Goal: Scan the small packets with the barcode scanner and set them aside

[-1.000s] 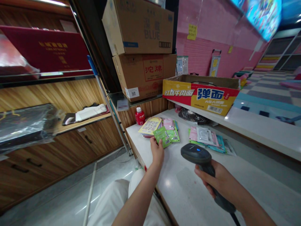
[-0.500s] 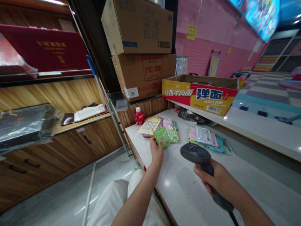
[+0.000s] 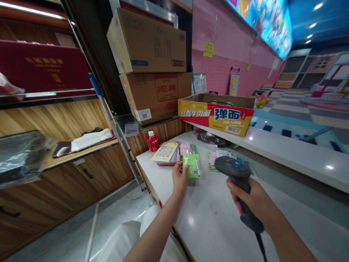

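My left hand [image 3: 179, 177] pinches a green packet [image 3: 192, 165] by its left edge, just above the white counter [image 3: 207, 222]. A black handheld barcode scanner [image 3: 236, 182] is gripped in my right hand [image 3: 252, 202], its head with a small blue light pointing toward the packet. Behind the green packet lies a fanned pile of packets and a yellow QR-code card [image 3: 165, 151]. A second pile of pink and teal packets [image 3: 218, 155] is partly hidden by the scanner head.
A small red bottle [image 3: 153, 141] stands at the counter's back corner. A yellow-and-red open carton [image 3: 216, 113] sits on the raised ledge [image 3: 286, 149]. Two stacked cardboard boxes [image 3: 152, 65] rise behind it. Wooden shelves and drawers [image 3: 68, 160] are on the left.
The green packet has turned upright and come off the pile toward the scanner. My right hand has brought the scanner slightly closer. My head has tilted up and to the right.
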A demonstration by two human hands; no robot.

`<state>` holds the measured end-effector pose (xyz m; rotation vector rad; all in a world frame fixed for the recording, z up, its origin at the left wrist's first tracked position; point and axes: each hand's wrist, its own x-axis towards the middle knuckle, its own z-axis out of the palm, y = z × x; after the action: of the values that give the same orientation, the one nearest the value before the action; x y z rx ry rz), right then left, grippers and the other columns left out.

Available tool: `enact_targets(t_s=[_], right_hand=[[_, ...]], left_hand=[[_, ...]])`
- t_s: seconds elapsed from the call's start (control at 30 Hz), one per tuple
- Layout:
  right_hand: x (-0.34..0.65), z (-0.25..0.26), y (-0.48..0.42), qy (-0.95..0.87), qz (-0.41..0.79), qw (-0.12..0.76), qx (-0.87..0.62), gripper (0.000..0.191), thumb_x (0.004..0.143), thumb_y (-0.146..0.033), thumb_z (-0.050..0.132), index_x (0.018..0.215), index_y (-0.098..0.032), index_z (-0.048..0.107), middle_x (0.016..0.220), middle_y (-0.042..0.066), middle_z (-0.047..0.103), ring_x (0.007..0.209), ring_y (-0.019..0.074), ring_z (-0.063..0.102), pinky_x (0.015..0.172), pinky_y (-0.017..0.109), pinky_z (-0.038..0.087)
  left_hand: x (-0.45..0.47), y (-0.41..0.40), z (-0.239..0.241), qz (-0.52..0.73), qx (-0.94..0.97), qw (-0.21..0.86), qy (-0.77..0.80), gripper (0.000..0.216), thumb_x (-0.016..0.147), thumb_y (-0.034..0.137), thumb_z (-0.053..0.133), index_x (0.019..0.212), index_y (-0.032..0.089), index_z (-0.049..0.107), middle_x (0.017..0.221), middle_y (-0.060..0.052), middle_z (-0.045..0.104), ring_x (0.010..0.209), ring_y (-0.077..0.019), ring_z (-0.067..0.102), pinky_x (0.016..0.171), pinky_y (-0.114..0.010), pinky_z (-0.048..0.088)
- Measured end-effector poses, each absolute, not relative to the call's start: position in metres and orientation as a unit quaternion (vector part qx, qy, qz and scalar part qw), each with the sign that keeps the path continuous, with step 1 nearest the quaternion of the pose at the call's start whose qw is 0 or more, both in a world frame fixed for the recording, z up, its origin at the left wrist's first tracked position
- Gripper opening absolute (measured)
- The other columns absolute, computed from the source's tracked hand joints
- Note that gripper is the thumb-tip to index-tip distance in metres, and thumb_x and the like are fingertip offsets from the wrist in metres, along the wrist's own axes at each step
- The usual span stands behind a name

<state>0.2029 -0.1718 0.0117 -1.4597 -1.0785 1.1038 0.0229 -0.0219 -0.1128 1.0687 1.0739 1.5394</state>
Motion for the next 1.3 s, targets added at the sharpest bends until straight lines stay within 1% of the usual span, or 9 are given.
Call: enact_targets(t_s=[0.17,0.33,0.57,0.67,0.83,0.9,1.03,1.17,1.3], right_hand=[[0.223,0.026,-0.175,-0.362,0.420,0.588,-0.589,0.039,0.066,-0.050,0.075,0.081,-0.019,0.055,0.051,-0.006,0.055,0.036,0.0092,0.046,0.034,0.022,0.041],[0.242,0.032,-0.177,-0.300,0.391,0.649,-0.580,0.046,0.060,-0.049,0.081,0.088,-0.020,0.058,0.053,-0.006,0.056,0.037,0.0105,0.048,0.034,0.023,0.041],[0.249,0.037,-0.179,-0.292,0.387,0.662,-0.571,0.044,0.061,-0.047,0.081,0.088,-0.020,0.059,0.052,-0.006,0.057,0.037,0.0104,0.047,0.034,0.022,0.040],[0.249,0.037,-0.178,-0.290,0.390,0.662,-0.570,0.044,0.061,-0.048,0.080,0.086,-0.019,0.058,0.052,-0.005,0.056,0.036,0.0103,0.047,0.033,0.022,0.039],[0.254,0.031,-0.174,-0.288,0.402,0.669,-0.555,0.043,0.060,-0.046,0.082,0.084,-0.019,0.058,0.053,-0.005,0.056,0.037,0.0095,0.047,0.034,0.021,0.039],[0.255,0.029,-0.173,-0.287,0.405,0.668,-0.554,0.044,0.060,-0.046,0.082,0.084,-0.019,0.058,0.053,-0.005,0.056,0.038,0.0095,0.047,0.034,0.022,0.040],[0.253,0.031,-0.174,-0.289,0.401,0.666,-0.559,0.043,0.061,-0.046,0.081,0.086,-0.019,0.058,0.053,-0.005,0.056,0.037,0.0096,0.047,0.034,0.021,0.040],[0.249,0.033,-0.175,-0.304,0.390,0.654,-0.572,0.042,0.063,-0.049,0.079,0.085,-0.019,0.058,0.052,-0.005,0.056,0.036,0.0096,0.046,0.034,0.022,0.039],[0.247,0.030,-0.175,-0.299,0.394,0.644,-0.584,0.044,0.062,-0.050,0.079,0.087,-0.020,0.059,0.053,-0.005,0.056,0.037,0.0104,0.047,0.034,0.022,0.039]], left_hand=[[0.064,-0.019,-0.103,0.571,0.401,0.583,0.415,0.059,0.061,0.040,0.078,0.107,0.015,0.052,0.078,-0.003,0.065,0.067,-0.0159,0.064,0.059,-0.028,0.052],[0.111,-0.006,-0.087,0.527,0.378,0.639,0.414,0.038,0.062,0.026,0.077,0.091,0.015,0.054,0.069,-0.001,0.062,0.062,-0.0137,0.063,0.058,-0.026,0.050],[0.170,0.015,-0.071,0.468,0.422,0.663,0.405,0.018,0.061,0.007,0.067,0.073,0.014,0.055,0.064,0.000,0.060,0.058,-0.0137,0.060,0.061,-0.030,0.053],[0.179,0.019,-0.073,0.470,0.475,0.593,0.450,0.016,0.062,0.007,0.066,0.071,0.015,0.056,0.065,-0.001,0.060,0.060,-0.0159,0.061,0.061,-0.032,0.052],[0.174,0.015,-0.078,0.460,0.596,0.373,0.543,0.017,0.065,0.013,0.068,0.078,0.020,0.060,0.066,-0.001,0.062,0.065,-0.0173,0.060,0.066,-0.029,0.046],[0.171,0.011,-0.077,0.440,0.619,0.319,0.567,0.018,0.066,0.017,0.070,0.081,0.021,0.061,0.067,-0.001,0.063,0.068,-0.0186,0.060,0.068,-0.029,0.044],[0.166,0.004,-0.076,0.421,0.634,0.293,0.579,0.014,0.067,0.020,0.071,0.078,0.022,0.061,0.070,-0.003,0.065,0.070,-0.0201,0.060,0.069,-0.030,0.042],[0.152,0.007,-0.078,0.444,0.655,0.270,0.549,0.007,0.071,0.016,0.066,0.071,0.021,0.061,0.071,-0.004,0.064,0.071,-0.0200,0.059,0.072,-0.031,0.043],[0.121,0.024,-0.073,0.452,0.688,0.195,0.532,0.009,0.074,0.013,0.059,0.071,0.021,0.061,0.074,-0.006,0.063,0.078,-0.0230,0.059,0.079,-0.035,0.043]])
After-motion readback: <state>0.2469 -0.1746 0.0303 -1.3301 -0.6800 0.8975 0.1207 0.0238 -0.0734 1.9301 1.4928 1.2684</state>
